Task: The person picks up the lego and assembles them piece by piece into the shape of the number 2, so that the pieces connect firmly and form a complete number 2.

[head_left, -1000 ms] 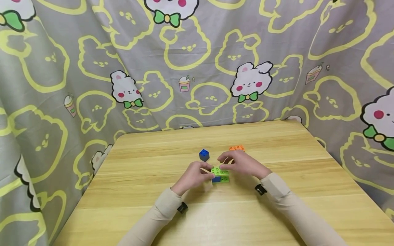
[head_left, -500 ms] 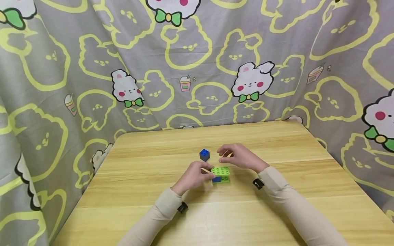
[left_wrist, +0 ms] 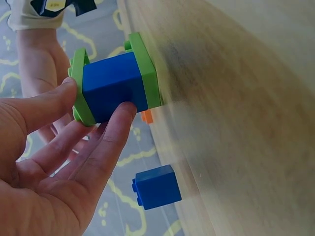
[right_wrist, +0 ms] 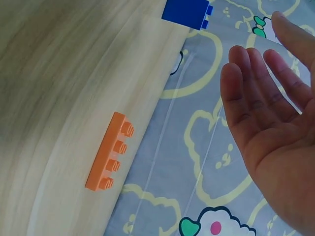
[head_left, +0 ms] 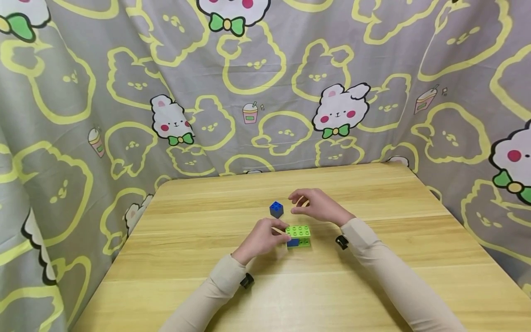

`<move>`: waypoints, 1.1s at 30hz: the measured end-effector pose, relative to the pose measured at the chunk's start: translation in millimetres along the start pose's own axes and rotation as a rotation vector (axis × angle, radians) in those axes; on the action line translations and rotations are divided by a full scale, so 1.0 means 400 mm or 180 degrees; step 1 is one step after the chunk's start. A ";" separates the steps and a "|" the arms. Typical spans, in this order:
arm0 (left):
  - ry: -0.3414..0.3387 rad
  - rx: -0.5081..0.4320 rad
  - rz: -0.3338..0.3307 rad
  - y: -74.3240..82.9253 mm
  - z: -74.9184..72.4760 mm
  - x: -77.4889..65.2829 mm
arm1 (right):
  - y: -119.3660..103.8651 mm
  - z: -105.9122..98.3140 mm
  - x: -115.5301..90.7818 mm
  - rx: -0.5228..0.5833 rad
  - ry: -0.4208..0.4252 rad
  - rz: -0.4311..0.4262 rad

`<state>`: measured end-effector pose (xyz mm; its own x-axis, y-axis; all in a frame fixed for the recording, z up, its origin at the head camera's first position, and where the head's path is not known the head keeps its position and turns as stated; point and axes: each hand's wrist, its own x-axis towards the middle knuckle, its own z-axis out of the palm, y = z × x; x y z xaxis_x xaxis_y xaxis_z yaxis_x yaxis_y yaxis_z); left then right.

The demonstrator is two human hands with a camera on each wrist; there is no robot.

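Green-and-blue brick stack (head_left: pixel 299 235) stood studs-up on the wood-grained table (head_left: pixel 274 299) in the head view, long axis left-to-right, left end pinched by the left hand (head_left: pixel 262 238), and showed smooth, boxy sides in the left wrist view, while the right hand (right_wrist: pixel 278 132) hung relaxed in the right wrist view.

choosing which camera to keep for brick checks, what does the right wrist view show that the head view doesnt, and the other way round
Only the right wrist view: the orange studded brick.

Only the head view: the left hand holding the green-and-blue brick stack, plus both beige sleeves.

Both: the right hand, holding nothing, the loose blue brick, the wooden table and the cartoon-print curtain.
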<state>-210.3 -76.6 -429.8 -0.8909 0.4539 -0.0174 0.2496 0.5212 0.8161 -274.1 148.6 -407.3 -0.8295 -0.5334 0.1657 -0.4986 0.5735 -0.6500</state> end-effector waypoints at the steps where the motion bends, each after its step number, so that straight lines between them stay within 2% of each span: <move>1: 0.0002 -0.0013 -0.0010 0.001 0.000 0.000 | 0.002 0.000 0.004 0.0003 -0.0008 0.0003; 16: 0.0004 -0.0034 -0.0016 0.002 -0.004 -0.005 | 0.004 0.019 0.061 -0.0047 -0.0111 -0.0035; 33: 0.0013 -0.0006 0.0024 -0.003 0.000 -0.004 | 0.006 0.035 0.105 0.0068 -0.0214 0.0072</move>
<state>-209.3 -78.1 -430.7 -0.8905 0.4548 -0.0089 0.2555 0.5163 0.8174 -306.7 119.0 -412.4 -0.8213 -0.5615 0.1010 -0.4739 0.5729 -0.6687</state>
